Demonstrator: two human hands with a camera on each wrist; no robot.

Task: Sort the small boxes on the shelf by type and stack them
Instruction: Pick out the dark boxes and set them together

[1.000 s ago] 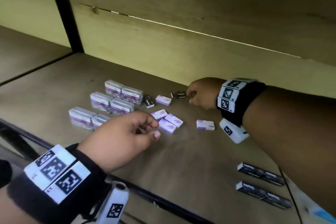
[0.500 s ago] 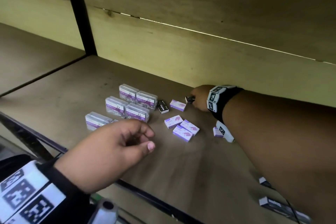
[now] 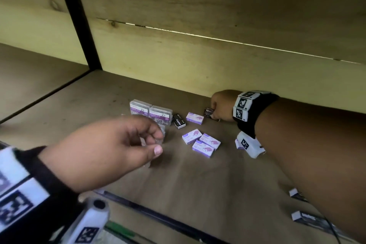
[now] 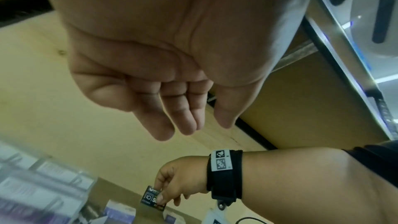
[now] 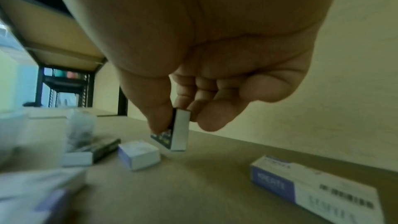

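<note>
The right hand (image 5: 193,67) is pinching a small black staples box (image 5: 177,129) — white-sided, tilted on edge — above the brown wooden shelf (image 3: 198,184); the left hand (image 3: 107,150) is hovering, fingers loosely curled, empty.

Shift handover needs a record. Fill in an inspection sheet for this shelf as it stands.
Surface: wooden shelf, back wall of boards.
Job's things: two clear paper clip boxes; black staples box lying flat; four purple-white boxes loose.
Clutter: long dark boxes at the front right.
Grippers: right hand pinches a black box tilted on edge; left hand loosely curled, holding nothing.
Cables: nothing seen.
Surroundings: black upright post.
</note>
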